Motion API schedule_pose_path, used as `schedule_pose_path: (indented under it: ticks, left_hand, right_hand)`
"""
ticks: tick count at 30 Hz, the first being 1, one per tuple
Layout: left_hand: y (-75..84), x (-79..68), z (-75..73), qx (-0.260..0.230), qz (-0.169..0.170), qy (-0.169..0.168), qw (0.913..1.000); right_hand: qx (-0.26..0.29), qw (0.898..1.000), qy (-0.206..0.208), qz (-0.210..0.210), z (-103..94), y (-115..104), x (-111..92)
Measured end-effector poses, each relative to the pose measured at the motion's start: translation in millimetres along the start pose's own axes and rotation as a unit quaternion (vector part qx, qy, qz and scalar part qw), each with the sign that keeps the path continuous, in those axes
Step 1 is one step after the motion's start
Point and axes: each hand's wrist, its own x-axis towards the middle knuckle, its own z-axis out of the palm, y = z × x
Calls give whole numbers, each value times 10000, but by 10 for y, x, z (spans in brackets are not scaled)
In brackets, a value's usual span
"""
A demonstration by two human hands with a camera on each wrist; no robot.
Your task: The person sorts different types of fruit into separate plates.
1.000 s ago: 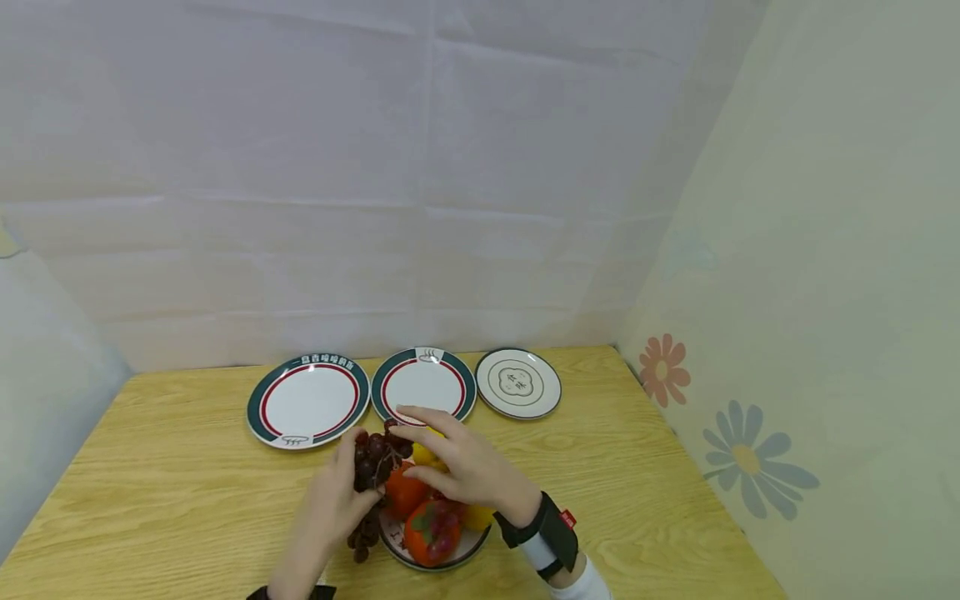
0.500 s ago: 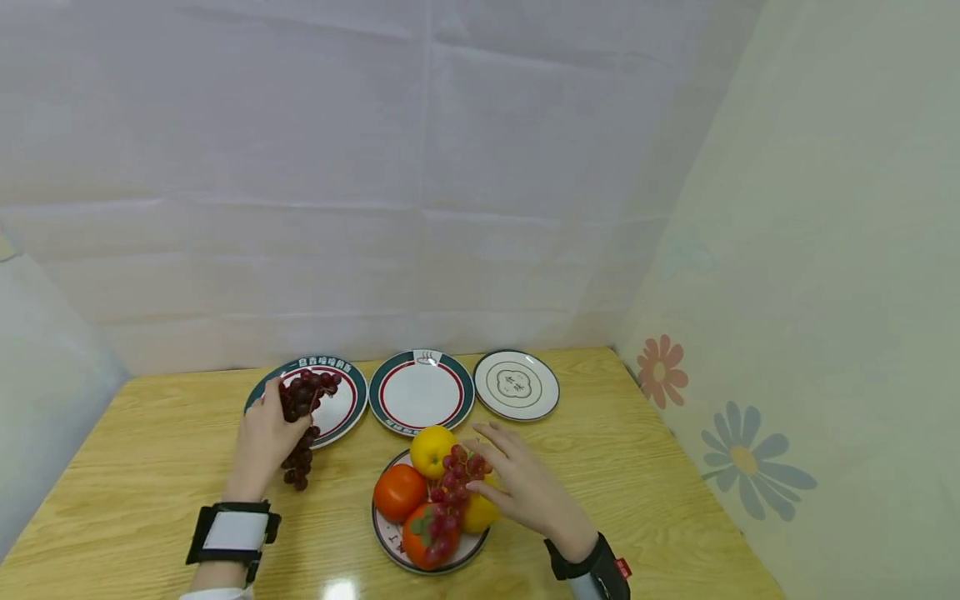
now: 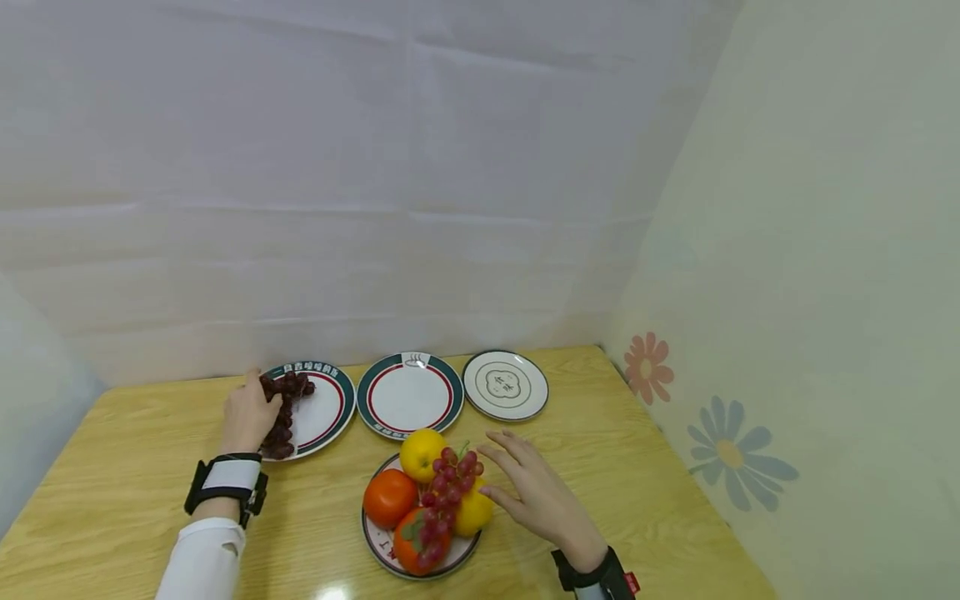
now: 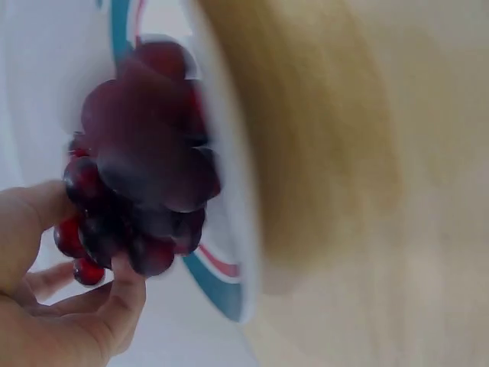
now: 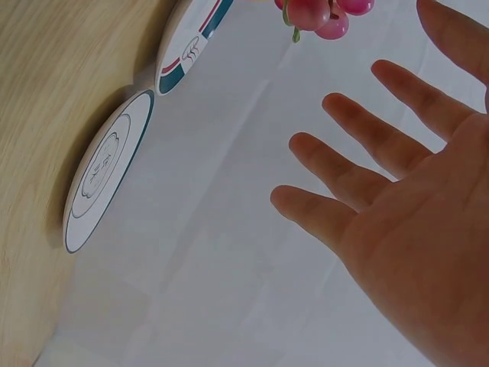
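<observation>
The left wrist view reveals a grip the head view half hides: the left hand [image 4: 76,321] clasps the glossy round dark-red grapes [image 4: 145,168], over the 9 o'clock side of the shiny white green-rimmed plate [image 3: 324,412]. The right hand [image 5: 412,199], palm visible only from its own wrist, holds nothing, fingers apart, at 3 o'clock from the round pale fruit plate [image 3: 381,546].

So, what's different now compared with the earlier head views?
The left hand has carried the dark grapes leftward and forward from the fruit plate to the left green-rimmed plate, without letting go. The right hand has drawn back to the right. The red grapes, the middle plate and the small white plate stayed put.
</observation>
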Motion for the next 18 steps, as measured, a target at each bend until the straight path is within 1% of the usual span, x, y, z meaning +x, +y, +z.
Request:
schedule_pose_path:
  ticks: [4,7,9,11,14,16,18]
  left_hand:
    - [-100,-30,19,265,157,1,9995]
    - [-120,-48,8,519,161,-249,9982]
    - [-113,-77,-10,687,290,-355,9966]
    - [-83,-132,-30,778,513,-318,9951]
    - [14,-254,-42,831,966,-176,9917]
    - [116,-357,-35,804,1156,-225,9898]
    - [224,-472,-27,773,1321,-342,9876]
  right_hand:
    - [-2,10000,-18,-39,6,-13,15]
    - [58,10000,-62,-41,12,-18,52]
    - [214,9996,-207,16,19,-26,99]
    - [430,9978,-488,128,33,-35,157]
    - [786,9913,-1017,276,64,-46,239]
    - [944,9863,-1315,327,88,-50,276]
    - [988,9834,-1494,296,112,-52,302]
